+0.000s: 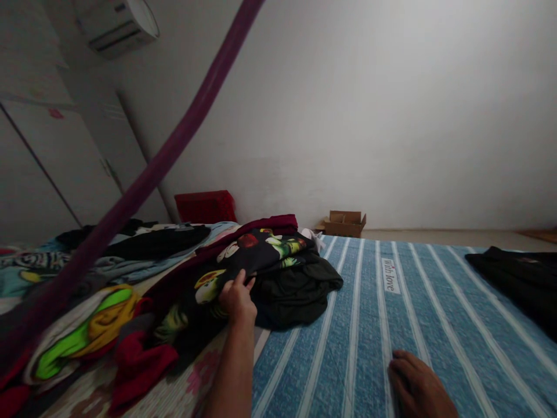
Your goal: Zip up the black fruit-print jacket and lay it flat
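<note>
My left hand (239, 299) reaches into the heap of clothes and is closed on a black garment with a fruit print (209, 290). Beneath and beside that garment lies a dark green piece of clothing (300, 290), crumpled on the bed. A maroon cloth (282, 222) shows behind it. Low over the blue striped bedsheet (339, 348), my right hand (420, 383) has its fingers loosely bent, with nothing visible in them. Its lower part is cut off by the frame.
More clothes lie left, including a green and yellow piece (87, 331) and a red one (143, 363). A folded black garment (517, 278) rests at the right. Behind the bed are a cardboard box (346, 225) and a red crate (205, 207). A purple tube-like strip (174, 148) crosses the view.
</note>
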Demonstrator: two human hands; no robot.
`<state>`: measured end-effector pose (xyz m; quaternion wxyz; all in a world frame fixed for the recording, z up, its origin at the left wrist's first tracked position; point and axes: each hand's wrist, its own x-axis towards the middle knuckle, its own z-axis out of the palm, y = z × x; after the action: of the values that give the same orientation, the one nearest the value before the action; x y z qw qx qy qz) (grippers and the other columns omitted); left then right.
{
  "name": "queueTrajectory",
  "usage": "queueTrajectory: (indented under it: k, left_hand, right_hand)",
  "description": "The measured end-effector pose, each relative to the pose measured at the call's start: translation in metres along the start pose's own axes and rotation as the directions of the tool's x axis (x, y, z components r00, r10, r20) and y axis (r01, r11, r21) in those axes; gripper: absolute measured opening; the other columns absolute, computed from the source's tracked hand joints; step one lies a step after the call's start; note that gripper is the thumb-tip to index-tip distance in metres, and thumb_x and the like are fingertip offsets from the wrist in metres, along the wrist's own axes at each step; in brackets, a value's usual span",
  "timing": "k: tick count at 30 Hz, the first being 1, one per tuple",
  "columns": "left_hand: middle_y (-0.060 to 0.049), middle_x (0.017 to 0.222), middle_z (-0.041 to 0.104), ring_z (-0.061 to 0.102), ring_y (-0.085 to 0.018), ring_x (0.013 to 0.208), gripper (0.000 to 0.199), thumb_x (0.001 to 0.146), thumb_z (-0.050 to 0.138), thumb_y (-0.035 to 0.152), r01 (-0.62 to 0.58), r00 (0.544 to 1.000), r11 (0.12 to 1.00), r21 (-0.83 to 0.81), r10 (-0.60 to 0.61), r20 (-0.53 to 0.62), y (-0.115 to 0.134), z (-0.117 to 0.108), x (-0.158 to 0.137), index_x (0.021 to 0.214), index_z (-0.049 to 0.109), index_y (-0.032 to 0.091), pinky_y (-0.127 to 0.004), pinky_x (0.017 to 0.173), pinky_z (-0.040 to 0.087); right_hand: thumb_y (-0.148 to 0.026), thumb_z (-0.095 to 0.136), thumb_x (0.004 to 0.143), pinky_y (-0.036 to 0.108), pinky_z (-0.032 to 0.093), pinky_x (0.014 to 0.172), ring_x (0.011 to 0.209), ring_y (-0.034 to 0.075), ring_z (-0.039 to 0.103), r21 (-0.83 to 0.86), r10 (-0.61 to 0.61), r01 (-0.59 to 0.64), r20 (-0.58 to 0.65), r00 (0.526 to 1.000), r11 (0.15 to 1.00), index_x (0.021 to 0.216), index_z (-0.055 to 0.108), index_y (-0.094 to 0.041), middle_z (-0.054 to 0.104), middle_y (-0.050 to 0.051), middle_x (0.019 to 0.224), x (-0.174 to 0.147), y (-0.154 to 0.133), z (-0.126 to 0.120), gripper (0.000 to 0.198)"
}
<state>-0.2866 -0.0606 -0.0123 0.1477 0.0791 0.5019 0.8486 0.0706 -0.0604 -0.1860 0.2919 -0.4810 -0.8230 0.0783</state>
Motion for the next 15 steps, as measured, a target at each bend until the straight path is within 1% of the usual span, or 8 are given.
queueTrajectory:
  k: [2,3,4,6,7,11,13,15]
  left_hand:
    - [0.006,0.057,0.049,0.053,-0.011,0.058,0.018,0.063,0.066,0.020,-0.103,0.994,0.989,0.106,0.099,0.040,-0.001,0.004,-0.012,0.057,0.049,0.017,-0.027,0.066,0.047]
    - [0.005,0.053,0.048,0.051,-0.012,0.057,0.021,0.063,0.066,0.024,-0.183,0.981,0.961,0.209,0.166,0.097,-0.002,0.006,-0.021,0.053,0.048,0.017,-0.027,0.064,0.046]
    - [0.005,0.051,0.047,0.050,-0.013,0.056,0.025,0.065,0.064,0.027,-0.287,0.954,0.898,0.334,0.236,0.184,-0.003,0.008,-0.031,0.050,0.046,0.018,-0.028,0.063,0.044]
    - [0.003,0.046,0.044,0.046,-0.014,0.054,0.034,0.073,0.055,0.032,-0.538,0.840,0.630,0.560,0.346,0.418,-0.008,0.013,-0.058,0.044,0.041,0.021,-0.029,0.062,0.040]
    - [0.001,0.046,0.045,0.045,-0.014,0.053,0.037,0.078,0.049,0.032,-0.616,0.785,0.514,0.597,0.338,0.519,-0.012,0.015,-0.072,0.044,0.038,0.022,-0.030,0.061,0.038]
    - [-0.003,0.050,0.050,0.049,-0.015,0.052,0.041,0.087,0.038,0.029,-0.697,0.685,0.445,0.562,0.180,0.706,-0.040,0.019,-0.130,0.047,0.036,0.023,-0.031,0.059,0.038]
    - [-0.006,0.053,0.054,0.054,-0.017,0.057,0.042,0.091,0.033,0.028,-0.735,0.605,0.437,0.518,0.078,0.792,-0.058,0.017,-0.155,0.050,0.042,0.022,-0.033,0.061,0.041]
    - [-0.008,0.070,0.061,0.059,-0.018,0.071,0.033,0.091,0.039,0.028,-0.780,0.463,0.462,0.422,-0.027,0.886,-0.072,0.012,-0.178,0.064,0.055,0.020,-0.033,0.068,0.045]
  right_hand:
    - [-0.035,0.041,0.081,0.035,0.050,0.086,0.094,0.024,0.064,0.001,0.009,-0.009,-0.004,1.000,1.000,0.084,0.073,-0.020,0.069,0.011,0.103,0.000,0.000,0.000,0.036]
    - [-0.035,0.041,0.080,0.034,0.050,0.086,0.094,0.024,0.065,0.001,0.010,-0.010,-0.004,1.000,1.000,0.083,0.073,-0.020,0.069,0.011,0.103,0.000,0.000,0.001,0.035]
    - [-0.036,0.042,0.080,0.033,0.050,0.086,0.094,0.024,0.065,0.001,0.010,-0.010,-0.002,1.000,1.000,0.083,0.073,-0.020,0.069,0.011,0.103,0.000,0.001,0.001,0.035]
    - [-0.036,0.042,0.081,0.032,0.050,0.085,0.093,0.023,0.065,0.005,0.005,-0.005,0.011,1.000,1.000,0.083,0.073,-0.021,0.069,0.010,0.102,0.000,0.003,0.002,0.035]
    - [-0.037,0.042,0.081,0.031,0.051,0.085,0.093,0.023,0.065,0.011,-0.002,0.001,0.024,1.000,1.000,0.084,0.073,-0.022,0.069,0.010,0.102,0.000,0.005,0.003,0.035]
    - [-0.039,0.044,0.081,0.033,0.050,0.086,0.094,0.023,0.064,0.049,0.010,-0.011,0.024,1.000,0.999,0.086,0.073,-0.021,0.068,0.010,0.103,0.001,0.010,0.004,0.034]
    - [-0.037,0.046,0.080,0.032,0.050,0.085,0.092,0.023,0.065,0.093,0.022,-0.022,0.011,1.000,0.995,0.085,0.072,-0.022,0.069,0.010,0.101,0.002,0.008,0.002,0.031]
    - [-0.037,0.049,0.077,0.032,0.051,0.081,0.088,0.023,0.065,0.175,0.023,-0.023,0.004,1.000,0.984,0.080,0.072,-0.023,0.069,0.008,0.097,0.003,0.001,-0.001,0.027]
